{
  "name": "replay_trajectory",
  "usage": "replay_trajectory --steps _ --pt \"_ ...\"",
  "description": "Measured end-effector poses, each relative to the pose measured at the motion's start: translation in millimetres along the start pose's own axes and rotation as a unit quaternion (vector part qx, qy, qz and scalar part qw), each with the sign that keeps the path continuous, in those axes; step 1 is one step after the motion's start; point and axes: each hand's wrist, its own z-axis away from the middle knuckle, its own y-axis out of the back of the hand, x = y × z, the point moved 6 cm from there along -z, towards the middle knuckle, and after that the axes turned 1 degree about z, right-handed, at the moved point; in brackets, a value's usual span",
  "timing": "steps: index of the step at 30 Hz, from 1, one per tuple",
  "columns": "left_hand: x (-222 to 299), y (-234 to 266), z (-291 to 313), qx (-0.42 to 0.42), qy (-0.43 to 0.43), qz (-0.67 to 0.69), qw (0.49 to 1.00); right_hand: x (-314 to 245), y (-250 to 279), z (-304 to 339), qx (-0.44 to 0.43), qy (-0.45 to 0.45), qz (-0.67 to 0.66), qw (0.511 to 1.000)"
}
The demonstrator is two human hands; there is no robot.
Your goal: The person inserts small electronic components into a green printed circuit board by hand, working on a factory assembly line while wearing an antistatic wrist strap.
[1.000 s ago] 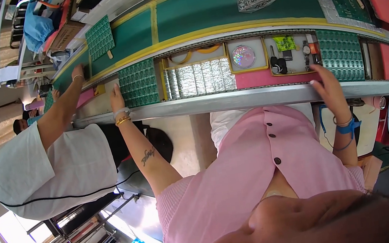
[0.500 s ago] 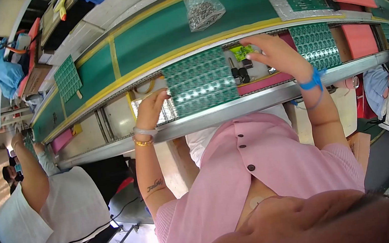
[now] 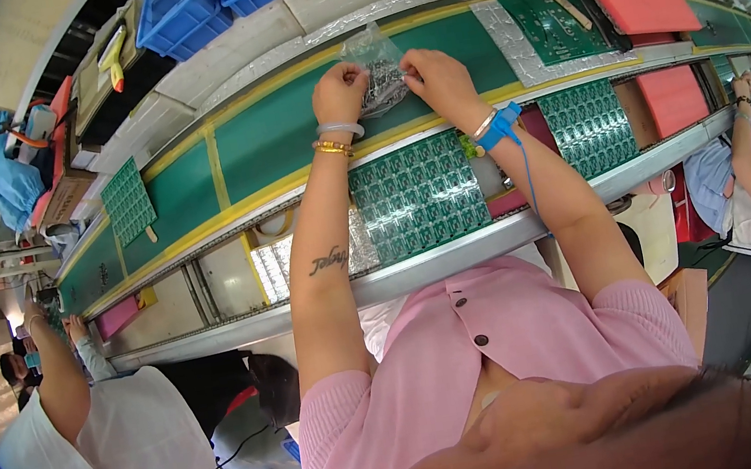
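Observation:
A clear plastic bag (image 3: 384,80) of small metal parts lies on the green work surface (image 3: 279,111) beyond the rail. At its left edge, my left hand (image 3: 341,94) has its fingers closed on the plastic. The opposite edge is pinched by my right hand (image 3: 437,78), which wears a blue wrist strap with a cord. Between my forearms, a green circuit board panel (image 3: 418,197) rests on the conveyor rails. The exact kind of the metal parts is too small to make out.
A second circuit board panel (image 3: 589,127) sits further right on the rails, beside a pink foam sheet (image 3: 674,101). Another panel (image 3: 129,201) lies at the left. Blue bins (image 3: 182,13) stand at the back. Co-workers (image 3: 115,438) sit on both sides.
Both hands have reached away from me, over the circuit board panel, and taken hold of the bag's sides. The view has shifted, showing more of the blue bins.

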Motion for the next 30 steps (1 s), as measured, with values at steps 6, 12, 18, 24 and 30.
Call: replay_trajectory --steps 6,12,18,24,30 --pt "17 11 22 0.048 -0.04 0.054 0.997 -22 15 2 -0.003 0.065 -0.049 0.997" --pt "47 18 67 0.092 -0.163 -0.055 0.981 -19 6 6 0.017 0.152 0.028 0.988" --pt "47 11 73 0.113 -0.185 -0.123 0.968 -35 11 9 0.074 0.151 -0.03 0.985" --pt "42 3 70 0.117 -0.182 -0.192 0.957 -31 -1 13 0.029 0.17 0.083 0.981" --pt "42 3 63 0.11 -0.174 -0.189 0.96 -30 -11 14 0.0 0.14 0.095 0.986"
